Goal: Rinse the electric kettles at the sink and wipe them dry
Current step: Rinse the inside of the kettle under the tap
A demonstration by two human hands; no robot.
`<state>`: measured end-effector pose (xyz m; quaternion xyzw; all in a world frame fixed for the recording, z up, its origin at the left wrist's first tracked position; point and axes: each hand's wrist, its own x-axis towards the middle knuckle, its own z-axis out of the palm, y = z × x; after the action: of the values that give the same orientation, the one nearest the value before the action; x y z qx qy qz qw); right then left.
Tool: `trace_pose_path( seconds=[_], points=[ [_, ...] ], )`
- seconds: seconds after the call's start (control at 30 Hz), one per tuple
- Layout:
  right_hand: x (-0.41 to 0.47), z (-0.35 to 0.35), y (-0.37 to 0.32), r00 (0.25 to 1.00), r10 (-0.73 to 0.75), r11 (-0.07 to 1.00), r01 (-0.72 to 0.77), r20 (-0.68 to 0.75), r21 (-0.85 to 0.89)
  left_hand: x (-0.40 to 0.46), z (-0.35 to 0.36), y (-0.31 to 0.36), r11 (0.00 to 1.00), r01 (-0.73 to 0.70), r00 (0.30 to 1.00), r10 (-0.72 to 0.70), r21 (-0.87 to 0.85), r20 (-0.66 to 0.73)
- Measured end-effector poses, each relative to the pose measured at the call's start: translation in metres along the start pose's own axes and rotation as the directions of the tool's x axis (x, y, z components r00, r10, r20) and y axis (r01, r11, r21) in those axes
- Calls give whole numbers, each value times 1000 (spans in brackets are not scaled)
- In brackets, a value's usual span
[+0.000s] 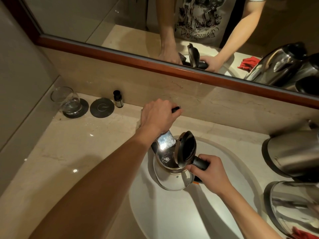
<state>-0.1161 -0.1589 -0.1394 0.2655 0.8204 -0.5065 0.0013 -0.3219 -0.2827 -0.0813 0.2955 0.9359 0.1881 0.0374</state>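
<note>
Head view puts your right hand nearest, lower right of centre, with its fingers curled tight round the black handle of the steel kettle you hold over the white sink. That kettle stands roughly upright above the basin, its long axis running near vertical, its handle pointing toward the right of the frame and its spout side toward the upper left. Its lid is swung up and stands nearly on edge, dark underside facing left, so the mouth is open beneath the chrome faucet spout, where water glints inside. Farther in, at mid-frame, your left hand wraps over the faucet top, fingers curled closed around the dark lever that pokes out to the right of your knuckles. At the right edge of the frame, two more steel kettles wait on the marble counter: one kettle at lower right, cut off by the frame, with a red cloth at its foot, and a second kettle above it. Far off at upper left sit a clear glass on a dark coaster, a second round coaster and a small dark bottle against the backsplash, under the wood-framed mirror.
</note>
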Motion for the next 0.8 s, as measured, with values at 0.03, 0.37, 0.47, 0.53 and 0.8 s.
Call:
trace_pose_path(
  seconds=[0.03, 0.37, 0.47, 0.53, 0.8],
  points=[
    [0, -1, 1, 1000, 3, 1000, -3, 4, -1, 0, 0, 0, 1000, 0, 1000, 0, 0, -3],
    [1, 0, 11, 1000, 3, 1000, -2, 5, -10, 1, -1, -1, 1000, 4, 1000, -4, -11, -5],
    [1, 0, 11, 1000, -7, 1000, 7, -2, -18, 0, 0, -1, 1000, 0, 1000, 0, -12, -5],
    [1, 1, 11, 1000, -13, 1000, 13, -4, -20, 0, 0, 0, 1000, 0, 1000, 0, -12, -2],
    [3, 0, 18, 1000, -22, 1000, 22, 1, -1, 0, -1, 0, 1000, -3, 1000, 3, -15, 4]
  ],
)
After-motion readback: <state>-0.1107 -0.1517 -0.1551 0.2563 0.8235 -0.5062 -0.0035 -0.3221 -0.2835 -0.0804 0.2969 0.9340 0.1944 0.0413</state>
